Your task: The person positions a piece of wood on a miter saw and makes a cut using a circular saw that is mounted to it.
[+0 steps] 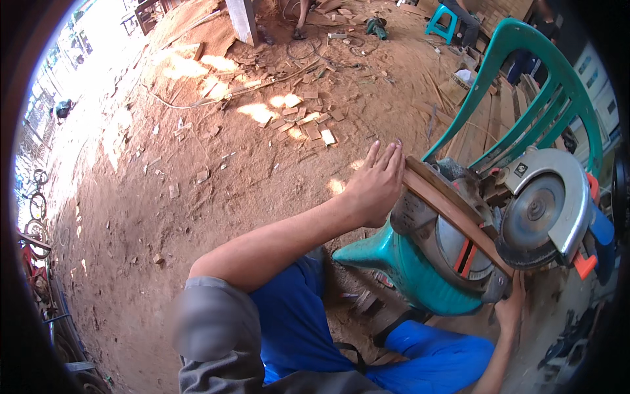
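A miter saw point(535, 207) with a round blade and a silver guard rests on the seat of a green plastic chair point(420, 279). A reddish-brown wooden strip point(453, 220) lies across its base, along the fence. My left hand point(379, 184) is against the strip's far left end, its fingers stretched out and its palm side hidden. At the strip's near right end, my right hand point(512, 305) has its fingers around the wood, partly hidden by the saw base. The raised blade is to the right of the strip, apart from both hands.
Wood offcuts point(312, 121) and sawdust cover the dirt ground ahead, with a cable point(177, 105) running across. A wooden post point(241, 23) stands beyond. Long boards point(489, 125) lie behind the chair. Other people and a blue stool point(443, 23) are at the far right.
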A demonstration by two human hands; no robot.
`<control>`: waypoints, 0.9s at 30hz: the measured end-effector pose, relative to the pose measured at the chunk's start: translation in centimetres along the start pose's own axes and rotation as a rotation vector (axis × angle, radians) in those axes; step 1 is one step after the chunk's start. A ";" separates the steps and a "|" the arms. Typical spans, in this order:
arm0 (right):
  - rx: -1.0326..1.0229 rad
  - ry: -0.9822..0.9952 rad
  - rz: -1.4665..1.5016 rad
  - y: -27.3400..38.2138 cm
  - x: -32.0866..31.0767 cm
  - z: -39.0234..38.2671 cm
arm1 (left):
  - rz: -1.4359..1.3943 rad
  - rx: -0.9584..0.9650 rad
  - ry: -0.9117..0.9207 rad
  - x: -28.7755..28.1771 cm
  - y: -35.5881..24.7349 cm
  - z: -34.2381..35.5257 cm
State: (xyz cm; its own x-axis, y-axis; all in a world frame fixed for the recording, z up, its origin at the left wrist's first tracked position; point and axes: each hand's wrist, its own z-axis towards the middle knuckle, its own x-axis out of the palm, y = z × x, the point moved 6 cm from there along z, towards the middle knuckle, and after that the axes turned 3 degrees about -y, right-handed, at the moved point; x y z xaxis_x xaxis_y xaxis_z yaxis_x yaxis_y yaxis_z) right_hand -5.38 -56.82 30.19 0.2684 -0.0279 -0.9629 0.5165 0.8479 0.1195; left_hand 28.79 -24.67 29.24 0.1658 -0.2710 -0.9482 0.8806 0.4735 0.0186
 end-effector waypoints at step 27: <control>0.082 0.019 0.101 2.1 -0.8 0.3 | -0.350 -0.083 0.103 -1.2 0.2 1.1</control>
State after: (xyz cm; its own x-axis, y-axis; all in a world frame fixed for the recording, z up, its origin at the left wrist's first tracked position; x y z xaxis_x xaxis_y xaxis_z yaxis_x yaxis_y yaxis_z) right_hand -4.24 -55.17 31.30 0.3070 0.0661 -0.9494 0.5523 0.8000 0.2343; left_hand 29.26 -25.12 30.72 -0.1882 -0.3443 -0.9198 0.8366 0.4345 -0.3337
